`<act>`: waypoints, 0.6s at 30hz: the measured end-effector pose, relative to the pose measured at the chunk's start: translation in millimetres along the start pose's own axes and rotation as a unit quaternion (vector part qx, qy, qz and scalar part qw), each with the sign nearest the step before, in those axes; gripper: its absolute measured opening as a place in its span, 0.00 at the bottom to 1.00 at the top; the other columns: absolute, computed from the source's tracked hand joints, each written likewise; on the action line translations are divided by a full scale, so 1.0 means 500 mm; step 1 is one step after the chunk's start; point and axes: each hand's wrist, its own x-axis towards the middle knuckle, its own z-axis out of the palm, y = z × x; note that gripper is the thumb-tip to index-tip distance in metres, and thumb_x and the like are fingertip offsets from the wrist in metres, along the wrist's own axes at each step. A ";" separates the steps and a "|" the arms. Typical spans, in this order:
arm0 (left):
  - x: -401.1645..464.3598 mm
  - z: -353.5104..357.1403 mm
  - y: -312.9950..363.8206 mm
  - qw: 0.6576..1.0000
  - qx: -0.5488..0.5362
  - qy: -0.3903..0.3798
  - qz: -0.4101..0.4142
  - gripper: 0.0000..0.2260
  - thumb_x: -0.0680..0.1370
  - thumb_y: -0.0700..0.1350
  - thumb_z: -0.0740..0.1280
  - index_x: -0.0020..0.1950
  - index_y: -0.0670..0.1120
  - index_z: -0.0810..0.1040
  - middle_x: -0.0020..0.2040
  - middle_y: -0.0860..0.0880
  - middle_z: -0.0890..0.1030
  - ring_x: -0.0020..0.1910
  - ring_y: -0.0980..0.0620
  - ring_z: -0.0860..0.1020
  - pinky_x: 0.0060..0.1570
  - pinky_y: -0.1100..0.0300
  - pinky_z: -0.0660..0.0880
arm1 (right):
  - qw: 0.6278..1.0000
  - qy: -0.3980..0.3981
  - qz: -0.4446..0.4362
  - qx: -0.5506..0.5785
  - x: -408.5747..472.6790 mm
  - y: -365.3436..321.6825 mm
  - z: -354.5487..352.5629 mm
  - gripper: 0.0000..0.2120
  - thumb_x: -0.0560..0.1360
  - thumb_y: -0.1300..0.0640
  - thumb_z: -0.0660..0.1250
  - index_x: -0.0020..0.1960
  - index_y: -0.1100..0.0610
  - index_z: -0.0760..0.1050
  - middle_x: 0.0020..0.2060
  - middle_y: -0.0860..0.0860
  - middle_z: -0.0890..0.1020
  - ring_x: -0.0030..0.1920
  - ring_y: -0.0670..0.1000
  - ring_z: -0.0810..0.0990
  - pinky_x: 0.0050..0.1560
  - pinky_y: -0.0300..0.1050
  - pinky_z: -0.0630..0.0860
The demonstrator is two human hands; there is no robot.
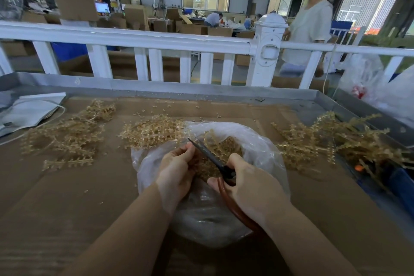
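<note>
Plastic sprig [201,168], likely light and brittle, is pinched by the left hand [177,168] near the cut; scissors [208,154] are gripped by the right hand [248,184].

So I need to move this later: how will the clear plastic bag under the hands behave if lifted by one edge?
Probably floppy: the clear plastic bag looks thin and crumpled. Its mouth gapes, so the tan pieces inside might spill.

Head view, forward-down, close over table [67,197]
</note>
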 end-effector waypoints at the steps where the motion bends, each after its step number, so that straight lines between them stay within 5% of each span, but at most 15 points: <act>1: 0.000 0.000 -0.001 1.000 0.001 0.000 0.004 0.07 0.79 0.35 0.60 0.43 0.39 0.75 0.40 0.41 0.77 0.41 0.46 0.75 0.56 0.48 0.73 | 1.000 -0.007 0.002 0.008 0.001 0.001 -0.004 0.16 0.73 0.35 0.63 0.43 0.44 0.62 0.33 0.41 0.74 0.33 0.38 0.72 0.33 0.36 0.66; 11: -0.009 -0.003 -0.004 0.998 0.028 -0.038 0.049 0.08 0.78 0.32 0.60 0.43 0.41 0.76 0.35 0.46 0.77 0.34 0.52 0.76 0.32 0.64 0.76 | 0.998 -0.012 -0.004 0.056 0.003 0.008 -0.008 0.15 0.72 0.37 0.66 0.42 0.44 0.64 0.34 0.41 0.75 0.36 0.38 0.73 0.34 0.31 0.64; 18: -0.016 -0.001 0.000 0.997 0.015 -0.061 0.037 0.07 0.78 0.33 0.61 0.43 0.40 0.75 0.34 0.45 0.79 0.32 0.51 0.78 0.35 0.60 0.78 | 0.998 -0.018 0.002 0.059 0.001 0.013 -0.003 0.15 0.72 0.37 0.66 0.43 0.45 0.64 0.34 0.42 0.75 0.35 0.38 0.73 0.33 0.31 0.64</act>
